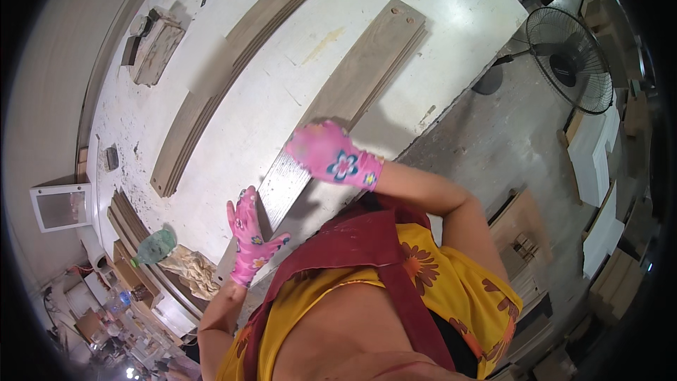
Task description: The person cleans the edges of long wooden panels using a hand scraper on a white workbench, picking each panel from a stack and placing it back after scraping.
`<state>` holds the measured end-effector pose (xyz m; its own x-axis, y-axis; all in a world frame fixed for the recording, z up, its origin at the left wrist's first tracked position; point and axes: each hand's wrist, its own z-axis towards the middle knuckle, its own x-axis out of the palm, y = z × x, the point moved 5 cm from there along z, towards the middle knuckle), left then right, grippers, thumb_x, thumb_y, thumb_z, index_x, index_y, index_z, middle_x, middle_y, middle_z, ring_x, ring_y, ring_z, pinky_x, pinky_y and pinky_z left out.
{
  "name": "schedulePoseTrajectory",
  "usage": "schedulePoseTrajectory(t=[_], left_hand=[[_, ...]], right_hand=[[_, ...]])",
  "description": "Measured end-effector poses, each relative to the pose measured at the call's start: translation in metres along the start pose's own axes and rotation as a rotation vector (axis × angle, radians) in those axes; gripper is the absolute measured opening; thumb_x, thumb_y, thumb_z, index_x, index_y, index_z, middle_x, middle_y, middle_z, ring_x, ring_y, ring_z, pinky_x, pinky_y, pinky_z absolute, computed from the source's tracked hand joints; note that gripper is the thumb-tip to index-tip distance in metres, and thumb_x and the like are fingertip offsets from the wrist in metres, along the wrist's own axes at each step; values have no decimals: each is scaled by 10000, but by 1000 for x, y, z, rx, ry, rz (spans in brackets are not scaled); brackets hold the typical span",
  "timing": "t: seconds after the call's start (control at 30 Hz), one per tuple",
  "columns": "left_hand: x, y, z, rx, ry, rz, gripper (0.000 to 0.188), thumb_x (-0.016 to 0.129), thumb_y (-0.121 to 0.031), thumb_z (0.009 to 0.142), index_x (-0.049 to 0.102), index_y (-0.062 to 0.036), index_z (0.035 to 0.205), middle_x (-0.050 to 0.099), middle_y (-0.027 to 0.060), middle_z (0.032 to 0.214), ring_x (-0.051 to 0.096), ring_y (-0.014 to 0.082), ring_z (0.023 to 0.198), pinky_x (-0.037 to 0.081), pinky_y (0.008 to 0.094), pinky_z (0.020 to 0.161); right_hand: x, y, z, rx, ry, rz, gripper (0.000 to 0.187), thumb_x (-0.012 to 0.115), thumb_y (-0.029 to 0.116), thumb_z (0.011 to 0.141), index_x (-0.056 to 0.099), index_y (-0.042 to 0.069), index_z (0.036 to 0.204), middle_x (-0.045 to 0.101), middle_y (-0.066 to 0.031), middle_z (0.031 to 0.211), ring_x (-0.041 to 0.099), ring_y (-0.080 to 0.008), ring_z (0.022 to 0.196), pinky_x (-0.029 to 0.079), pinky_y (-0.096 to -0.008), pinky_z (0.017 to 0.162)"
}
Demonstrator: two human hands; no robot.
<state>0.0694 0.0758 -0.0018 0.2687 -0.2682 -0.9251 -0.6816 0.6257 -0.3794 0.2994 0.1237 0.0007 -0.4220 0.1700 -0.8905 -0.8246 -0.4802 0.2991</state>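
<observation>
A stack of long, grey-brown wooden slats (370,63) runs diagonally across the white table in front of me, two small holes showing at its far end. My right hand (328,152), in a pink flowered glove, is on top of the stack around its middle. Its fingers look curled in and slightly blurred; whatever they hold is hidden beneath them. Light glares off the slat's surface just below that hand. Toward the near end, my left hand (250,234), gloved alike, lies against the slats with fingers stretched and thumb apart.
Farther left on the white table (282,85) lies a second row of slat stacks (243,49). A stained block (156,49), a green plastic bottle (155,247) and a crumpled cloth (190,271) are along the left side. A black fan (564,63) stands beyond the table's right edge.
</observation>
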Motion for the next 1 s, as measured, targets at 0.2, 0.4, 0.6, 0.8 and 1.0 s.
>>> schedulePoseTrajectory(t=[0.2, 0.4, 0.6, 0.8, 1.0], left_hand=[[5, 2, -14, -97, -91, 31, 951, 778, -172, 595, 269, -27, 1385, 427, 155, 1351, 408, 293, 1244, 158, 490, 1098], [3, 4, -14, -64, -102, 18, 976, 786, -145, 585, 253, -26, 1393, 420, 159, 1357, 400, 296, 1256, 191, 488, 1089], [5, 6, -17, -67, -141, 2, 1007, 803, -152, 509, 298, -39, 1374, 427, 127, 1349, 418, 264, 1231, 213, 472, 1090], [-1, 5, -19, -105, -179, -98, 956, 776, -242, 638, 240, -43, 1405, 416, 149, 1358, 387, 294, 1267, 194, 471, 1092], [-24, 41, -52, -272, -564, -931, 751, 597, -283, 859, 193, 6, 1422, 343, 156, 1419, 294, 251, 1334, 168, 389, 1115]], right_hand=[[-38, -222, -8, 607, -7, -323, 273, 436, 293, 904, 615, 88, 882, 638, -79, 944, 592, -236, 927, 496, -349, 769], [-88, -311, -62, 836, -557, 38, 194, 504, 238, 875, 648, 127, 942, 612, -68, 903, 602, -264, 820, 491, -364, 721], [-67, -228, -37, 659, -409, -272, 170, 519, 242, 867, 637, 146, 941, 603, -77, 905, 595, -290, 833, 485, -379, 724], [41, -56, -12, 139, 112, -1132, 183, 433, 216, 869, 520, 128, 734, 504, -49, 735, 520, -184, 692, 467, -307, 618], [81, 120, -15, -21, 278, 14, 71, 510, 182, 801, 548, 127, 824, 553, -22, 864, 541, -211, 726, 475, -362, 694]])
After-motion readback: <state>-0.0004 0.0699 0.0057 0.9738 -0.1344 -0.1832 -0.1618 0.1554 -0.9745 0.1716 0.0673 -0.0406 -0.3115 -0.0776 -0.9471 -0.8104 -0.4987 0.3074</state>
